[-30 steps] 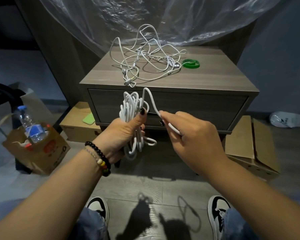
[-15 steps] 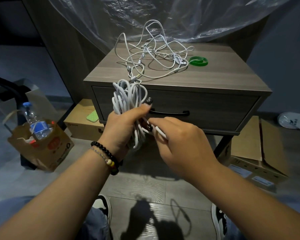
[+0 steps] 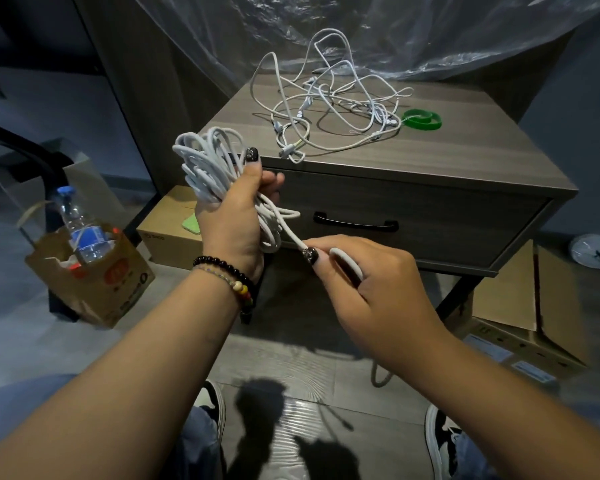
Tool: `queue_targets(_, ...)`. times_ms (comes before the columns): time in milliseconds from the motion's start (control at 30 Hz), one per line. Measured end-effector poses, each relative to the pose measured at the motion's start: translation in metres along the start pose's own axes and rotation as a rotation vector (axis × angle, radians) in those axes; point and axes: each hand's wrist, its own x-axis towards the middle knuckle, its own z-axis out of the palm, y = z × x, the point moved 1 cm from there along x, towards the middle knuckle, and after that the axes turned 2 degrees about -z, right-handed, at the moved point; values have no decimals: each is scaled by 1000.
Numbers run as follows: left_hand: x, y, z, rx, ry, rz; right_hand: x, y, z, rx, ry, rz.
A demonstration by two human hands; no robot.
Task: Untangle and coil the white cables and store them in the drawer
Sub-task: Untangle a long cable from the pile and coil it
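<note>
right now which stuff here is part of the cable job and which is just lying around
Part of the job:
coiled white cable held in left hand
its loose end, pinched by right hand
tangled white cables
drawer, shut

Just lying about:
green band
water bottle in paper bag
cardboard boxes

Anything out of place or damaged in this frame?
Nothing looks damaged. A tangle of white cables lies unsorted on the nightstand, one end hanging over the front edge above the closed drawer. That fits the unfinished task.

Bench top: tangled white cables (image 3: 329, 112) centre; green ring-shaped band (image 3: 423, 120) just right.
Drawer (image 3: 395, 216): below the top.
Bench front: coiled white cable bundle (image 3: 205, 164).
Floor left: brown paper bag (image 3: 94, 282).
</note>
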Motion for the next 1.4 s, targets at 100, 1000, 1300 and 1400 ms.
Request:
queue_targets(100, 2, 2, 0, -40, 70, 42, -3, -1, 5, 92, -66, 16)
queue_targets(1000, 5, 24, -25, -304, -81, -246, -24, 39, -21, 395, -176, 711)
queue_targets(1300, -29, 8, -10, -19, -428, -548, -15, 50, -32, 111, -10, 412)
queue_targets(1400, -32, 3, -9, 84, -544, -609, -10, 48, -36, 23, 53, 285)
